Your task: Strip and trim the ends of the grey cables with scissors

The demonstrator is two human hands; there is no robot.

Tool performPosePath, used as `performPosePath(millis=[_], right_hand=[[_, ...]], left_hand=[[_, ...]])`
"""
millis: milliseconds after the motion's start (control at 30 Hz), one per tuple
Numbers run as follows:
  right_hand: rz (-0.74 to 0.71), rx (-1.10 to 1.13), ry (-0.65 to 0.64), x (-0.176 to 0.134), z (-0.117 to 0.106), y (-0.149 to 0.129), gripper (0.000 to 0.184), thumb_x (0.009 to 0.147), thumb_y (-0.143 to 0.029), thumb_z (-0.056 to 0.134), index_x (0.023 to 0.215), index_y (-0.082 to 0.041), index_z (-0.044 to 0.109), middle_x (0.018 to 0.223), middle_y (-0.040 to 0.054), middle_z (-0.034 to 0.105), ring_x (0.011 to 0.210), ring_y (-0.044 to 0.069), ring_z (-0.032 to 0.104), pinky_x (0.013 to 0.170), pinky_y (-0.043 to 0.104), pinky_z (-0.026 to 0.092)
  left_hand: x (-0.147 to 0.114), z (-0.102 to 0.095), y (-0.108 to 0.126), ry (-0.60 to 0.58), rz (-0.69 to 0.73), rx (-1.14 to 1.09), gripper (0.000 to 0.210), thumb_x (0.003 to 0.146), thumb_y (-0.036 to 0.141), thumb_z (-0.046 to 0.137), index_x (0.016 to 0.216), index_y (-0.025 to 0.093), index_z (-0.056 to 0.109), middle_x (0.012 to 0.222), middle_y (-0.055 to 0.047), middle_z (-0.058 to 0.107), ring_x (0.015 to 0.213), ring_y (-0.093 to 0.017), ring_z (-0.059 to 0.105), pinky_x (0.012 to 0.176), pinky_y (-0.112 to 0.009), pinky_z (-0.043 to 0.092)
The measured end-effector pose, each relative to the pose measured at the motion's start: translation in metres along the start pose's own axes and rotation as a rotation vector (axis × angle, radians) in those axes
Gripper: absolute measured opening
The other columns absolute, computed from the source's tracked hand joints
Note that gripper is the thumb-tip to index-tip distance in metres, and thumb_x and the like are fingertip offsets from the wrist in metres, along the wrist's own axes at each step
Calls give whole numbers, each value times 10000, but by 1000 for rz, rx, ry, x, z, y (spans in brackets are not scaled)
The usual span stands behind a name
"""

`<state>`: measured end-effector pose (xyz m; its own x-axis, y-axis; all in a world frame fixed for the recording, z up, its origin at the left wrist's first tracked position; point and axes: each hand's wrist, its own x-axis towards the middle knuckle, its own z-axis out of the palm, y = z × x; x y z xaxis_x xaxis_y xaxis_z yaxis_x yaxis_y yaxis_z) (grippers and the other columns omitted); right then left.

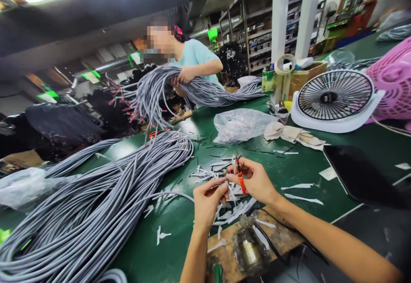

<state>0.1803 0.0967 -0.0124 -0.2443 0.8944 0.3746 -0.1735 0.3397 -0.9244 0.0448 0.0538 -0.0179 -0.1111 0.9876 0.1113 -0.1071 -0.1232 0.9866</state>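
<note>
- The left hand (210, 201), closest to me, has thumb and fingers pinched together on one gray cable (180, 194), which runs to it from the big loops on the left; the cable's end is mostly hidden by the fingers.
- The right hand (258, 180) is curled around a pair of small red-handled cutters (242, 184), tips pointing up and handles down; I can't tell how far apart the blades stand.
- The fingertips of both hands nearly meet, over a litter of white scrap strips (237, 214) on the green tabletop (141, 253).
- Just below them sits a worn wooden board (224, 253) bearing a grimy metal fixture (252, 251).
- To the left, a thick coil of gray cables (105, 193) sprawls across the table.
- Across from us, a co-worker in a light blue top (205, 56) grasps another cable bundle (221, 94) with both hands, its reddish ends fanning out.
- Beyond the scraps lie a clear plastic bag (240, 124) and crumpled pale gloves (293, 135).
- To the right are a white desk fan (334, 96), tilted face-up, and a flat black panel (359, 171).
</note>
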Motion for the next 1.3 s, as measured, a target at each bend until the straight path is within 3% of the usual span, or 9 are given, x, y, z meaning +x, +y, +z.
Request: performPosePath(millis=[200, 300, 467, 767, 900, 1067, 1167, 1300], right_hand=[[22, -16, 69, 0, 0, -7, 293, 568, -334, 734, 608, -153, 507, 570, -19, 537, 518, 89, 483, 507, 203, 408], [37, 0, 93, 0, 0, -8, 319, 556, -373, 736, 596, -158, 505, 559, -14, 552, 509, 96, 491, 492, 206, 405], [41, 60, 25, 0, 1, -6, 319, 570, -381, 726, 612, -168, 492, 595, 0, 578, 560, 118, 531, 543, 225, 438], [116, 96, 27, 4, -1, -7, 338, 538, -349, 734, 601, -166, 457, 566, -26, 536, 507, 87, 471, 508, 210, 394], [102, -30, -27, 3, -1, -4, 298, 605, -344, 679, 607, -170, 437, 562, -33, 481, 502, 81, 419, 481, 202, 350], [-119, -431, -111, -4, 0, -9, 206, 670, -280, 613, 653, -180, 434, 580, -38, 439, 530, 91, 375, 512, 209, 326], [-228, -579, -178, -8, 2, -11, 197, 648, -262, 621, 686, -179, 447, 664, -15, 481, 574, 105, 393, 533, 211, 329], [-288, -661, -158, -7, 2, -5, 172, 676, -257, 594, 653, -176, 443, 652, -7, 481, 577, 113, 406, 532, 210, 319]], left_hand=[[-4, 10, 3, 76, -65, 41, 275, 585, 300, 722, 757, 109, 625, 440, 76, 404, 362, -11, 289, 355, -139, 192], [-5, 12, 2, 111, -51, 14, 323, 603, 351, 708, 801, 117, 606, 492, 64, 433, 377, -12, 304, 362, -137, 199], [-4, 12, -2, 179, 2, -85, 368, 605, 374, 705, 866, 161, 556, 529, 63, 476, 352, -11, 308, 346, -135, 198], [-8, 2, 4, -94, 61, -29, 192, 735, 298, 606, 863, 155, 595, 646, 5, 502, 511, -60, 385, 464, -176, 299], [-9, 0, 7, -120, 258, 38, 127, 751, 265, 583, 672, 169, 556, 648, 3, 469, 575, -96, 411, 520, -204, 339], [-9, -14, 14, 73, 544, 139, 174, 764, 182, 543, 591, 181, 523, 616, 13, 434, 612, -114, 425, 585, -229, 357], [-12, -20, 19, 130, 645, 292, 173, 742, 92, 520, 597, 184, 544, 642, 10, 459, 632, -119, 448, 586, -230, 352], [-15, -21, 22, 106, 726, 461, 227, 679, -8, 484, 604, 186, 574, 676, 12, 497, 644, -116, 469, 577, -221, 344]])
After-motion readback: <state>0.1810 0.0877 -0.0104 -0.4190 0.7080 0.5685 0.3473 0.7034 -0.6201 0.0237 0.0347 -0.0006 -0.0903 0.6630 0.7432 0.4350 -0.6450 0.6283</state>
